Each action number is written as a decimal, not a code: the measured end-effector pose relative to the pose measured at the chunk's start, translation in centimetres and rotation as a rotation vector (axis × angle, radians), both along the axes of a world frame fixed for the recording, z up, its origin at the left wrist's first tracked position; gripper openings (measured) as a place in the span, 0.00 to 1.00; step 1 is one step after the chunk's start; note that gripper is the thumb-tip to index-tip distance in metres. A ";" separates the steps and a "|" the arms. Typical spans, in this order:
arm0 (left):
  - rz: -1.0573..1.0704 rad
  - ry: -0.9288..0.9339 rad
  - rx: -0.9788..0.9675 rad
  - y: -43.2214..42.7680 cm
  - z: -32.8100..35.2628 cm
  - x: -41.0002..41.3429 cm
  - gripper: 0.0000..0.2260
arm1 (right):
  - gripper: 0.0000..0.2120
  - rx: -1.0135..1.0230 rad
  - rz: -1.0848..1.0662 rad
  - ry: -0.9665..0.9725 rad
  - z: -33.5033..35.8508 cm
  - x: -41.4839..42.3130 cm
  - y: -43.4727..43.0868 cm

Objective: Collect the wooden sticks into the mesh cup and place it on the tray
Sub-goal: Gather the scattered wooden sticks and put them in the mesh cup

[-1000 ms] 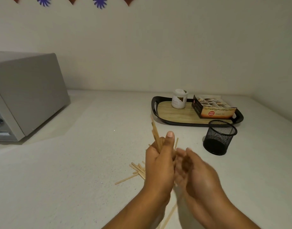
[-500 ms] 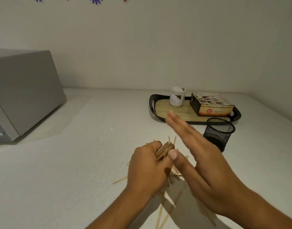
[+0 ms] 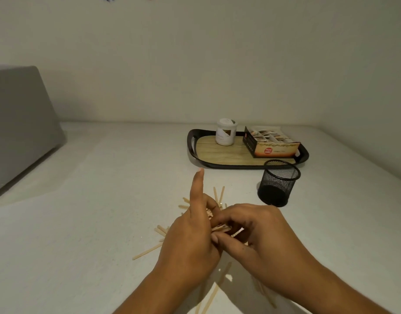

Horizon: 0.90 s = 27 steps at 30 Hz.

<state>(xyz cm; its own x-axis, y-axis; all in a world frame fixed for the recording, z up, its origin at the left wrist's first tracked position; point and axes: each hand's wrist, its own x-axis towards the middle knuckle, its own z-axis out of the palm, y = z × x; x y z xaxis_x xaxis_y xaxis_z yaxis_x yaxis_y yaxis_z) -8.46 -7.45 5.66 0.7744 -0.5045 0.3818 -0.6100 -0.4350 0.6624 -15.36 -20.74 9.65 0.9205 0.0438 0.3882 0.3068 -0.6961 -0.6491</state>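
Right hand has dropped back in, its grip now pinching the wooden sticks with the left hand, whose index finger lifts. More sticks litter the table; mesh cup stands just short of the tray.

Both hands met low-centre over the scattered wooden sticks on the white counter. Left hand had its index finger pointing up, other fingers curled on a few sticks. Right hand pinched the same bunch from the right. Mesh cup stood upright, just in front of the tray. White jar and open box sat on the tray. Grey appliance far left.
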 end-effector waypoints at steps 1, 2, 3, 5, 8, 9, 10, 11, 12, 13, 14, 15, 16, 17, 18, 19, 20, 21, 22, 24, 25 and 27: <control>-0.031 0.010 0.009 0.0 -0.1 0.0 0.59 | 0.09 0.051 0.002 0.028 -0.1 0.0 -0.2; -0.063 0.014 0.022 -0.1 -0.1 -0.1 0.59 | 0.09 0.098 0.005 0.063 -0.1 0.0 -0.5; -0.085 0.011 0.038 -0.1 -0.2 -0.1 0.58 | 0.09 0.134 0.004 0.098 -0.1 -0.1 -0.7; -0.084 0.000 0.065 -0.1 -0.2 -0.1 0.57 | 0.07 0.184 -0.009 0.165 0.0 -0.2 -1.4; -0.039 0.002 0.020 -0.1 -0.3 0.2 0.56 | 0.05 0.270 -0.022 0.221 0.7 -0.3 -2.6; -0.026 0.003 -0.002 -0.1 -0.3 0.3 0.56 | 0.05 0.299 -0.033 0.227 1.0 -0.3 -3.0; -0.015 -0.002 -0.019 -0.1 -0.4 0.4 0.56 | 0.05 0.336 -0.047 0.228 1.4 -0.4 -3.4; -0.005 -0.016 -0.035 0.0 -0.4 0.5 0.56 | 0.06 0.369 -0.066 0.222 1.8 -0.4 -4.0; 0.008 -0.034 -0.044 0.1 -0.4 0.6 0.56 | 0.08 0.396 -0.089 0.212 2.3 -0.4 -4.7; 0.025 -0.051 -0.046 0.2 -0.4 0.7 0.55 | 0.09 0.406 -0.122 0.197 2.7 -0.4 -5.6; 0.041 -0.063 -0.045 0.4 -0.4 0.8 0.54 | 0.09 0.407 -0.158 0.173 3.3 -0.3 -6.5; 0.050 -0.071 -0.047 0.6 -0.5 0.9 0.53 | 0.07 0.391 -0.207 0.133 3.9 -0.1 -7.6; 0.055 -0.072 -0.052 0.8 -0.6 1.0 0.50 | 0.05 0.351 -0.273 0.085 4.4 0.2 -9.0; 0.059 -0.063 -0.057 0.9 -0.7 1.1 0.48 | 0.06 0.285 -0.355 0.038 4.9 0.6 -10.4; 0.063 -0.047 -0.059 1.1 -0.9 1.1 0.46 | 0.08 0.217 -0.438 -0.001 5.3 1.1 -11.8; 0.061 -0.032 -0.058 1.2 -1.1 1.2 0.44 | 0.09 0.155 -0.513 -0.032 5.4 1.7 -13.1; 0.055 -0.020 -0.050 1.2 -1.3 1.1 0.42 | 0.09 0.101 -0.576 -0.050 5.5 2.4 -14.3; 0.048 -0.010 -0.043 1.1 -1.4 1.1 0.40 | 0.08 0.047 -0.626 -0.056 5.5 3.1 -15.4; 0.042 -0.001 -0.038 1.0 -1.5 1.0 0.39 | 0.08 -0.002 -0.660 -0.047 5.3 3.9 -16.2; 0.037 0.015 -0.033 0.7 -1.6 0.9 0.36 | 0.08 -0.087 -0.687 0.024 4.6 5.4 -17.3; 0.038 0.021 -0.027 0.7 -1.7 0.9 0.36 | 0.08 -0.141 -0.696 0.072 4.1 6.1 -17.8; 0.040 0.026 -0.010 0.7 -1.7 0.9 0.35 | 0.04 -0.301 -0.701 0.177 3.1 7.4 -18.6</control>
